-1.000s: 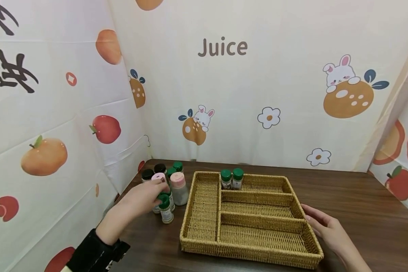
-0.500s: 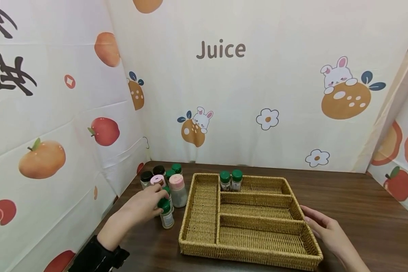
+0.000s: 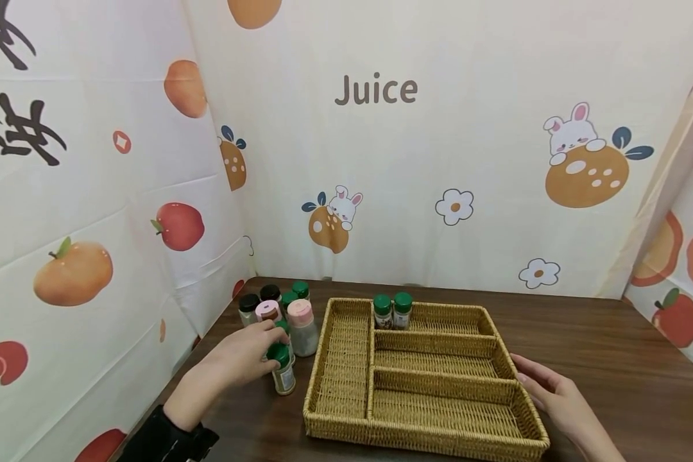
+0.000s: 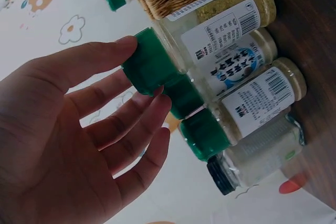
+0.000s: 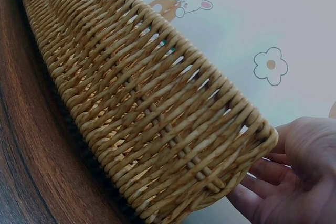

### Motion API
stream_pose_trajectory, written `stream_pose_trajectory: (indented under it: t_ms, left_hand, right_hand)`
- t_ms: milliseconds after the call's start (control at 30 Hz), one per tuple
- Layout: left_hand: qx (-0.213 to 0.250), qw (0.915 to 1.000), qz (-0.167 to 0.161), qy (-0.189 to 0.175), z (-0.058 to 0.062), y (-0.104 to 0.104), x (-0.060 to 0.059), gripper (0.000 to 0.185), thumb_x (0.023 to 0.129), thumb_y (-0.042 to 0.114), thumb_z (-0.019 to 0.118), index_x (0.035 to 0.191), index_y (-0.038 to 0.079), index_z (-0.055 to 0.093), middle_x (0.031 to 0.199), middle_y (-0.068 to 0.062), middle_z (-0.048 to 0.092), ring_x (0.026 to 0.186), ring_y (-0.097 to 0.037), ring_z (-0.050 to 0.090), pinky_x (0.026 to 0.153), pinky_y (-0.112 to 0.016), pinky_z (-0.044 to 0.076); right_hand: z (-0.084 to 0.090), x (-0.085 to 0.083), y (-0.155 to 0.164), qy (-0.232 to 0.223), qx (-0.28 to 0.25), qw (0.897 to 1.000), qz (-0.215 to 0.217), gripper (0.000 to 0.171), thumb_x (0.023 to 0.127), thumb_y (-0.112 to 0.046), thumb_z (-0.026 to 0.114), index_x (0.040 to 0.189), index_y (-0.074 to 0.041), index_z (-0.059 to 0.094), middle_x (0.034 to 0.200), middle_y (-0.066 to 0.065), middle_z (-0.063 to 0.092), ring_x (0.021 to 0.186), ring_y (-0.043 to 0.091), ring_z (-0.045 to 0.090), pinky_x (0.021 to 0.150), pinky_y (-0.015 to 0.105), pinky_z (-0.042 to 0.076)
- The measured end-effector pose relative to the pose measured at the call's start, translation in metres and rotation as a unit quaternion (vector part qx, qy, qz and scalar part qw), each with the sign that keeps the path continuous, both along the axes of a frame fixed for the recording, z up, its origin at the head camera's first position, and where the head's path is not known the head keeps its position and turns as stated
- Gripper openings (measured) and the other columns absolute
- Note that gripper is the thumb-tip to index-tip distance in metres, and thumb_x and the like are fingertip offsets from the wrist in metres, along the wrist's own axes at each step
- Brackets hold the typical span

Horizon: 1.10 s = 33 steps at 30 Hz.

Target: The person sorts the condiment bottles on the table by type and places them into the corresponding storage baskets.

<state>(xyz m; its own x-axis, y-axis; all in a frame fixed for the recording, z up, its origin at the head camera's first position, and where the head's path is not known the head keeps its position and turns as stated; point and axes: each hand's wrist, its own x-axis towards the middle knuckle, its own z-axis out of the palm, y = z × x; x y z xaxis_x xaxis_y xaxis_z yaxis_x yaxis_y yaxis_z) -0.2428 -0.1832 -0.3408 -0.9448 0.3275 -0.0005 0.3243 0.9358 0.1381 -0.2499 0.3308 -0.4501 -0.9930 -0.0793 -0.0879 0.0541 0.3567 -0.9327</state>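
My left hand (image 3: pixel 242 356) holds the green cap of the nearest spice jar (image 3: pixel 285 378) between thumb and fingers. In the left wrist view, the thumb lies on this jar's green cap (image 4: pixel 149 61), with the fingertips on its other side. Other jars stand close behind it: a pink-capped jar (image 3: pixel 303 330), a jar with a pink-and-brown lid (image 3: pixel 268 310), black-capped jars (image 3: pixel 248 303) and more green-capped ones (image 3: pixel 300 289). My right hand (image 3: pixel 563 398) rests its extended fingers against the right side of a divided wicker basket (image 3: pixel 427 436); in the right wrist view its fingertips are partly hidden.
Two green-capped jars (image 3: pixel 402 310) stand in the basket's back compartment, at its left end. The dark wooden table (image 3: pixel 624 359) extends right of the basket. A fruit-printed cloth (image 3: pixel 393 160) hangs behind and along both sides.
The nearest jar has shifted slightly toward me, with my left hand at its cap. My right hand stays at the basket's side. The head view has tilted slightly.
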Motion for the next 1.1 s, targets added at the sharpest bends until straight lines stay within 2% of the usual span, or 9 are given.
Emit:
stream_pose_trajectory:
  t_ms: [67,133,167,267,367,400,567,767,1100]
  left_hand:
    - [-0.001,0.9999,0.001,0.015,0.002,-0.001,0.001,0.025,0.084,0.019,0.079,0.107,0.018,0.066,0.106,0.002,0.059,0.090,-0.012,0.059,0.076,-0.037,0.052]
    - [-0.003,0.9994,0.003,0.036,0.004,-0.001,0.001,0.025,0.084,0.021,0.078,0.106,0.019,0.065,0.108,0.002,0.059,0.087,-0.011,0.057,0.074,-0.035,0.051]
    - [-0.005,0.9989,0.001,0.048,0.005,-0.001,0.002,0.025,0.084,0.021,0.077,0.106,0.019,0.064,0.108,0.002,0.059,0.086,-0.011,0.057,0.073,-0.035,0.050]
    - [-0.003,0.9967,-0.006,0.081,0.009,-0.001,0.003,0.025,0.085,0.023,0.075,0.106,0.019,0.064,0.108,0.002,0.058,0.081,-0.009,0.054,0.070,-0.032,0.049]
    - [-0.001,0.9937,-0.014,0.112,0.013,0.002,0.004,0.025,0.085,0.023,0.073,0.107,0.018,0.063,0.105,0.001,0.056,0.077,-0.009,0.050,0.066,-0.029,0.046]
    - [0.000,0.9929,-0.014,0.118,0.015,0.003,0.004,0.026,0.086,0.024,0.073,0.108,0.017,0.063,0.103,0.001,0.055,0.076,-0.009,0.049,0.065,-0.028,0.044]
    - [0.008,0.9901,-0.012,0.140,0.024,0.012,0.004,0.028,0.087,0.024,0.071,0.112,0.014,0.063,0.097,0.000,0.051,0.073,-0.010,0.044,0.060,-0.024,0.038]
    - [0.015,0.9838,-0.029,0.176,0.036,0.026,0.003,0.027,0.087,0.026,0.071,0.111,0.016,0.064,0.102,0.001,0.056,0.077,-0.008,0.050,0.064,-0.024,0.046]
    - [0.008,0.9770,-0.103,0.186,0.059,0.078,-0.011,0.026,0.090,0.032,0.068,0.113,0.019,0.063,0.099,0.004,0.056,0.074,-0.008,0.046,0.062,-0.023,0.040]
  right_hand:
    - [0.000,0.000,0.000,0.000,-0.008,1.000,0.000,0.062,0.104,-0.029,0.054,0.152,0.006,0.033,0.139,0.005,0.057,0.097,-0.012,0.061,0.082,0.023,0.058]
    - [-0.001,0.000,0.000,0.001,-0.016,1.000,0.002,0.063,0.104,-0.028,0.054,0.151,0.007,0.033,0.129,-0.011,0.061,0.097,-0.012,0.061,0.081,0.023,0.058]
    - [-0.001,0.000,0.000,0.002,-0.016,1.000,0.002,0.062,0.104,-0.028,0.054,0.151,0.007,0.033,0.128,-0.012,0.061,0.097,-0.013,0.061,0.082,0.022,0.057]
    - [0.000,0.001,-0.001,0.002,-0.008,1.000,0.003,0.063,0.104,-0.029,0.053,0.152,0.006,0.033,0.136,-0.004,0.060,0.098,-0.016,0.058,0.083,0.020,0.056]
    - [0.001,0.002,-0.001,0.002,0.011,1.000,0.002,0.063,0.105,-0.031,0.052,0.153,0.004,0.032,0.148,0.018,0.049,0.098,-0.019,0.055,0.084,0.018,0.055]
    - [0.001,0.002,-0.001,0.001,0.015,1.000,0.002,0.063,0.105,-0.031,0.052,0.153,0.004,0.032,0.149,0.021,0.047,0.098,-0.020,0.054,0.084,0.018,0.055]
    - [0.002,0.002,-0.001,0.000,0.022,1.000,0.001,0.064,0.105,-0.033,0.052,0.153,0.003,0.033,0.150,0.022,0.046,0.097,-0.021,0.053,0.085,0.020,0.055]
    - [0.002,0.000,-0.003,0.004,0.027,1.000,0.003,0.063,0.105,-0.034,0.051,0.153,0.003,0.033,0.152,0.025,0.042,0.097,-0.023,0.051,0.086,0.019,0.054]
    - [0.002,0.001,-0.002,0.003,0.020,1.000,0.000,0.064,0.104,-0.033,0.052,0.153,0.003,0.033,0.151,0.024,0.043,0.097,-0.021,0.053,0.085,0.017,0.054]
